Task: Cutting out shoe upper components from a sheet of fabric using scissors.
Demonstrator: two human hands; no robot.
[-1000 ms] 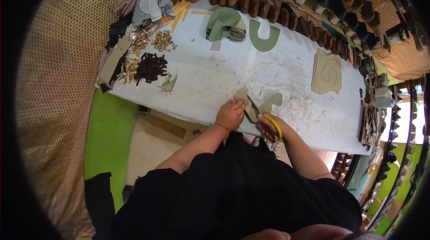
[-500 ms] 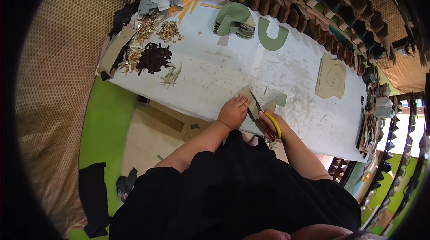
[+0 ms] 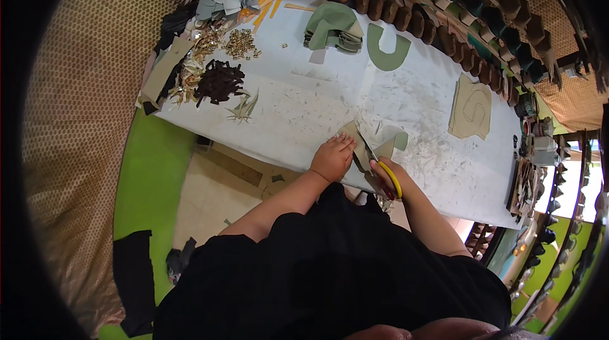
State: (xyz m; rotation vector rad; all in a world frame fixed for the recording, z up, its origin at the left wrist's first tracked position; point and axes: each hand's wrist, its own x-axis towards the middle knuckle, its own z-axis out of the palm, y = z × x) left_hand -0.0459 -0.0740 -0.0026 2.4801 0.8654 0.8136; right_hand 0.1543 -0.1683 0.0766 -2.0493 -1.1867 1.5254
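Note:
My left hand (image 3: 334, 156) lies flat, fingers stretched out, on a beige-green sheet piece (image 3: 349, 129) near the front edge of the table. From the right, my right hand (image 3: 388, 169) grips a pair of scissors (image 3: 391, 181) with yellow and red handles. Their blades point away from me and lie along the piece, just right of my left fingertips. Whether the blades are fully closed is hard to tell. Beside them, right of the blades, lies another part of the material with a green corner (image 3: 400, 141).
A stack of green cutouts (image 3: 330, 26) and a U-shaped green piece (image 3: 388, 54) lie farther back. Beige sheets with a drawn curve (image 3: 471, 108) are at right. Dark strips (image 3: 220, 82) and gold bits (image 3: 241, 44) lie left. Brown shoe lasts (image 3: 375, 9) line the far edge.
My right hand and the scissors' handles have shifted slightly right and toward me. My left hand stays pressed on the piece, and the whole view has moved a little.

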